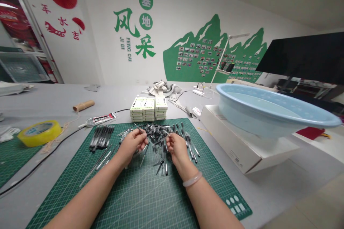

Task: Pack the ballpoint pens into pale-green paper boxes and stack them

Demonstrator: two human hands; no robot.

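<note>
Above the pile of pen parts (156, 131), my left hand (133, 143) is closed in a pinch on a thin pen piece (138, 128) that sticks up past its fingertips. Across a small gap, my right hand (176, 147) pinches a slim clear-and-dark pen piece (163, 139), which points left; a bracelet circles that wrist. Black caps and clear barrels lie loose under and around both hands. Left of my left hand, a row of black-capped pens (101, 137) lies side by side, with a few thin clear tubes (104, 160) nearer me. The fingertips partly hide both held pieces.
A green cutting mat (139, 200) lies beneath the parts. Small white-green boxes (143, 109) are stacked behind it. At right, a blue basin (258, 114) rests on a white box (228, 143). Yellow tape (40, 133), a glue tube (101, 118) and a black cable (48, 161) lie left.
</note>
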